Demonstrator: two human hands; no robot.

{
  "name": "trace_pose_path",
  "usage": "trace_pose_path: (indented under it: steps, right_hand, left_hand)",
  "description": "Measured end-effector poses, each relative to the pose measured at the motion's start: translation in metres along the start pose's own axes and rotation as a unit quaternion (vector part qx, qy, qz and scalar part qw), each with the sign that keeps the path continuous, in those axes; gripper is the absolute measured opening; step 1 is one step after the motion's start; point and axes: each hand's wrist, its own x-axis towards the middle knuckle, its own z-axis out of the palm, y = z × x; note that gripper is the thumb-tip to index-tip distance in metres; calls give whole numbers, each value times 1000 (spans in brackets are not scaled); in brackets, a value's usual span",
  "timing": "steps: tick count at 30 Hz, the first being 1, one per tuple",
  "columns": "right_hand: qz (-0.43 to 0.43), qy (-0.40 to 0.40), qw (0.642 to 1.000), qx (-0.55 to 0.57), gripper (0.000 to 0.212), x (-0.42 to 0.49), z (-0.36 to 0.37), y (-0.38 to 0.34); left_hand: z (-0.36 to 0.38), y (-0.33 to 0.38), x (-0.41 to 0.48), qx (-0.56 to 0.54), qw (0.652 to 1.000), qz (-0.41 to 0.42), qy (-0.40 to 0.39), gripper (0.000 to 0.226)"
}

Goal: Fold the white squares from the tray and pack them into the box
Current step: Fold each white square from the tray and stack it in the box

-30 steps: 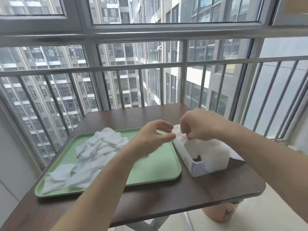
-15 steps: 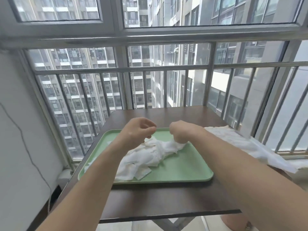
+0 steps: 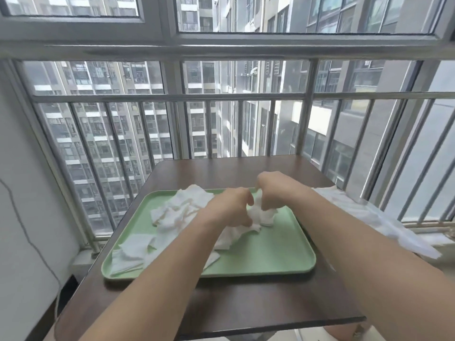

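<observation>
The dark surface (image 3: 246, 306) carries a green tray (image 3: 270, 254). A heap of white squares (image 3: 182, 210) covers the tray's left and middle. Over the middle, the left hand (image 3: 231, 207) and right hand (image 3: 273, 190) each close their grip, fingers curled, on one crumpled square (image 3: 264, 216).

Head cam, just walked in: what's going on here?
A person works at a brown table by a barred window. The left hand and right hand are both over the green tray, pinching one crumpled white square beside the loose pile of squares. Folding looks barely begun, and nothing is being packed right now. A white shape at the table's right edge is too blurred to identify.
</observation>
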Motion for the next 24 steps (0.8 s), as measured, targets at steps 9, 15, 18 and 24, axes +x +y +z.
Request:
trace_pose_path:
  steps: [9,15,18,24]
  right_hand:
    - [-16,31,991,125,35,-20,-29,20]
    - [-30,66,933,353,18,-45,-33,24]
    - [-45,60,903,424,19,-53,-29,22]
    - [-60,71,875,476,28,-55,-22,22]
  left_hand:
    - [-22,-21,-12,-161,982,34,89,27]
    - [-35,-40,-32,-486,865,25,120,19]
    - [-37,-43,-36,-533,834,25,142,16]
    - [-37,-36,-43,-550,826,74,103,27]
